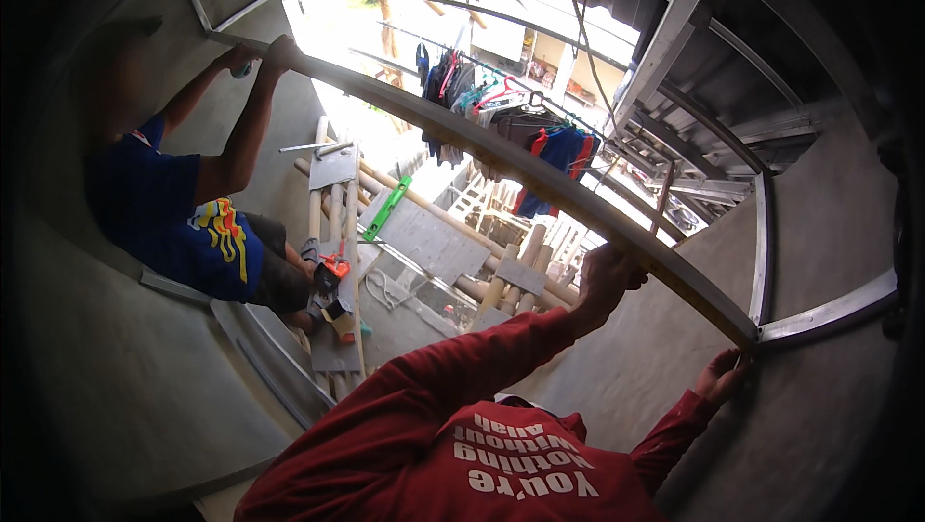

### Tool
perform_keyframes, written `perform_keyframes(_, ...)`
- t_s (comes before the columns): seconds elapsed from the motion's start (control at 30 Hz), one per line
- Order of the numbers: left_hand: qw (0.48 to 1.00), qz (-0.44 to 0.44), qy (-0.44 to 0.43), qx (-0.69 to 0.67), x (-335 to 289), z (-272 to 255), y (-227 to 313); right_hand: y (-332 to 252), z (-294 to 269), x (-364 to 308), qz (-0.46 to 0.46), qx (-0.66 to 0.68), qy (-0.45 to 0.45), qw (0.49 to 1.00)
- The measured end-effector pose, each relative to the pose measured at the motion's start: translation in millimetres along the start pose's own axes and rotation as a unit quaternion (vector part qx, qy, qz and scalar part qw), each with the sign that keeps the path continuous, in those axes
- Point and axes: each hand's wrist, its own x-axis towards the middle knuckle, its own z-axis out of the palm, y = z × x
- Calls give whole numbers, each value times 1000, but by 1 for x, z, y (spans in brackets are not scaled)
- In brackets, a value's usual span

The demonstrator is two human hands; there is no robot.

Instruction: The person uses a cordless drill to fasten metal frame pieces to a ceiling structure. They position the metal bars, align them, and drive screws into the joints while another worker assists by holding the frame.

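A long grey metal bar [462, 142] runs from the upper left down to the right wall. My left hand [612, 278] is wrapped round it, nearer its right end. Below that end, at the corner where metal framing meets the wall, my right hand [721, 377] is raised with its fingers closed together. Something thin seems to be between those fingers, too small to name. At the far left end a co-worker's hand [283, 55] grips the same bar. The co-worker's other hand [236, 61] is beside it with a small light-blue item.
A co-worker in a blue shirt [173, 219] stands at the left wall. Below are bamboo scaffold poles [525, 267], a grey board [434, 241], a green spirit level [387, 208] and an orange-and-black tool [334, 266]. Clothes [554, 161] hang on a line beyond. Metal framing [829, 304] lines the right wall.
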Motion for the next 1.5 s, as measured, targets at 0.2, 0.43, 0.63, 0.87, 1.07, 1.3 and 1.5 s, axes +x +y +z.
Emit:
perform_keyframes(0.2,1000,19,-4,-2,4,-1,-7,-1,13,-10,0,11,11,1000)
perform_keyframes(0.43,999,45,-20,3,1,-2,-3,-1,14,-11,8,20,4,1000)
perform_keyframes(0.63,999,34,0,-7,-3,2,5,-4,26,-29,7,5,-31,999)
perform_keyframes(0.87,999,37,-1,-12,-1,4,3,-12,40,-52,60,-16,-20,998)
perform_keyframes(1.07,999,28,13,-10,1,3,-3,-3,48,-95,89,-120,-22,989)
perform_keyframes(1.3,999,51,6,11,-3,2,3,12,77,-130,34,-236,-14,971)
perform_keyframes(1.5,998,62,9,-23,-1,2,-3,17,85,-138,26,-273,-24,961)
